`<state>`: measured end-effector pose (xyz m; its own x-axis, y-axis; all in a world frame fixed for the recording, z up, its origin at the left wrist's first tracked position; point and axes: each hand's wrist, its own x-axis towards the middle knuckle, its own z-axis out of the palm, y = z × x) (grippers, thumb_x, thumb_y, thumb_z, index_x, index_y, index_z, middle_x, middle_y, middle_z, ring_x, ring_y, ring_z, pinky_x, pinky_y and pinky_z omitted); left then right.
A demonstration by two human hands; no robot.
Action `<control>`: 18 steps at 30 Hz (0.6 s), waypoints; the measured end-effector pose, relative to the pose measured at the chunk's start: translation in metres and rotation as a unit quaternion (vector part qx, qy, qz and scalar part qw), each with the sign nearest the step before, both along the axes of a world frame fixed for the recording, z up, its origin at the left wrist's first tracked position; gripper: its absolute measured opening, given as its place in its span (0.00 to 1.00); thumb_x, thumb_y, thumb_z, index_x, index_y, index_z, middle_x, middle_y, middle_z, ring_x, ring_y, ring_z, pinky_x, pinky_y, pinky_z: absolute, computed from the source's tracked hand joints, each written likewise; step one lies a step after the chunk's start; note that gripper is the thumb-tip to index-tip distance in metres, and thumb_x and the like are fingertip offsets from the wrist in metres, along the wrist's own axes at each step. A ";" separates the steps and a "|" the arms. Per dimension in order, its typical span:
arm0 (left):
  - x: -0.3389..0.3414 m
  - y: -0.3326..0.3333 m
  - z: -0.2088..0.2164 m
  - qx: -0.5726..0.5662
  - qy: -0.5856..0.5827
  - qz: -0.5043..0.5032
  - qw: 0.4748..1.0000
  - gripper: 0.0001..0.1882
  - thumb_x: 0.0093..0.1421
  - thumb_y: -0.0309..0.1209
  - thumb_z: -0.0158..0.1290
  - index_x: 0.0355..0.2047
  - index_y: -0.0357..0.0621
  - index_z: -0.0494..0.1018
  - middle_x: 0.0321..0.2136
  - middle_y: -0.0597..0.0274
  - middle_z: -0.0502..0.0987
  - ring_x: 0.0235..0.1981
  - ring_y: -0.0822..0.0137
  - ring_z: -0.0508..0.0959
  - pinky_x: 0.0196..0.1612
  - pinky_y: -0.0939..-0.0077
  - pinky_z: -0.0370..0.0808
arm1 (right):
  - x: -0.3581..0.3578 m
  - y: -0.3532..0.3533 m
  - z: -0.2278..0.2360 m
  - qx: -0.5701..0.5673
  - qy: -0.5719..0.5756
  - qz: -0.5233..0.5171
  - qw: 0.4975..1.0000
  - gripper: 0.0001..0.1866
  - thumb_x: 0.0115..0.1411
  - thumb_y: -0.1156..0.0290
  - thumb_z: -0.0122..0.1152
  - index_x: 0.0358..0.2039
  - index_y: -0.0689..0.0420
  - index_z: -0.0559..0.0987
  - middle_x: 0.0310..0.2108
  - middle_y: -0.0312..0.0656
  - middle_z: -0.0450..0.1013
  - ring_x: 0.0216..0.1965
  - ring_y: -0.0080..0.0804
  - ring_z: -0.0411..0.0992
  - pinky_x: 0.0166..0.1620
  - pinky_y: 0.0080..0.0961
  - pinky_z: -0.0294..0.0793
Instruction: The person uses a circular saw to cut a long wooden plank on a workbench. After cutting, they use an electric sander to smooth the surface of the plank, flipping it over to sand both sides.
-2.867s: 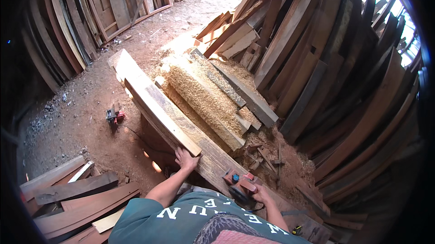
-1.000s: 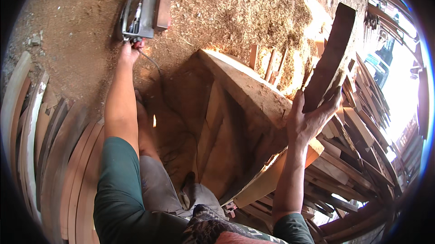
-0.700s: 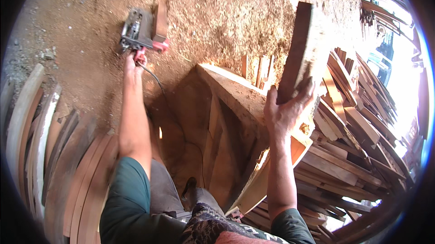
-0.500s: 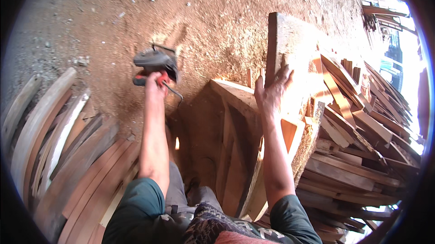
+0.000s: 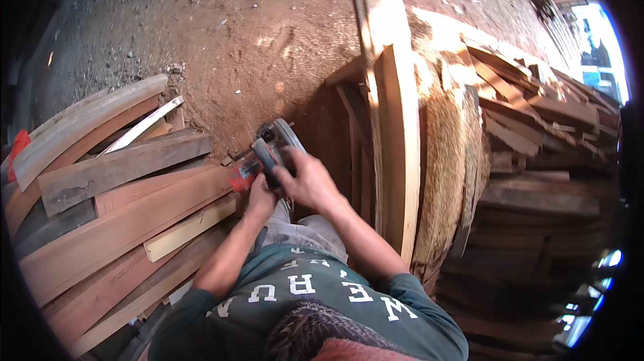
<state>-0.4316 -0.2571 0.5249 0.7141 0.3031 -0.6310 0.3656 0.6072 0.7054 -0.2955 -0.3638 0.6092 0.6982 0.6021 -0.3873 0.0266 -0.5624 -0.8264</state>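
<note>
A red and black circular saw (image 5: 267, 150) is held just in front of my waist, its rounded guard facing away from me. My left hand (image 5: 261, 200) is closed around its red handle end, close to my body. On the saw's right side lies my right hand (image 5: 308, 178), its fingers curled over the dark body. Right of the saw, a long pale board (image 5: 402, 139) runs away from me along a wooden support, with neither hand touching it. The saw's blade is hidden from here.
Planks are stacked at the left, with a brown plank (image 5: 134, 217) reaching close to the saw. Sawdust coats rough timber (image 5: 443, 160) beyond the board. A pile of offcuts (image 5: 537, 106) fills the right. Dirt ground (image 5: 268, 45) with stones spreads ahead.
The saw has come back from out over the dirt to near my waist. My right hand has left the board and moved left onto the saw. The view has turned.
</note>
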 end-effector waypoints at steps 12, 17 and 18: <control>-0.153 -0.204 0.052 0.123 0.012 -0.321 0.939 0.19 0.59 0.35 0.68 0.48 0.38 0.82 0.38 0.61 0.85 0.38 0.70 0.83 0.41 0.70 0.80 | -0.190 -0.201 -0.038 -0.075 0.116 -0.075 0.988 0.27 0.57 0.57 0.69 0.50 0.65 0.82 0.43 0.61 0.83 0.48 0.54 0.82 0.55 0.44 0.78; -0.140 -0.140 0.104 0.212 -0.007 -0.653 0.727 0.20 0.64 0.44 0.64 0.41 0.37 0.86 0.36 0.56 0.88 0.39 0.67 0.86 0.45 0.68 0.82 | -0.245 -0.246 -0.022 -0.034 0.157 -0.161 0.974 0.27 0.57 0.59 0.65 0.51 0.66 0.82 0.42 0.58 0.83 0.46 0.49 0.83 0.53 0.43 0.79; -0.132 -0.128 0.119 0.160 0.018 -0.587 0.793 0.18 0.65 0.43 0.63 0.41 0.39 0.86 0.34 0.55 0.87 0.38 0.66 0.86 0.45 0.65 0.82 | -0.259 -0.249 -0.021 -0.025 0.123 -0.185 0.975 0.28 0.56 0.60 0.64 0.52 0.66 0.81 0.41 0.57 0.83 0.45 0.47 0.82 0.53 0.42 0.79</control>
<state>-0.5638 -0.3847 0.6436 0.6060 -0.4096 -0.6819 0.5695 -0.3751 0.7314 -0.5542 -0.6131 0.5878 0.7463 0.3030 -0.5926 -0.3817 -0.5347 -0.7540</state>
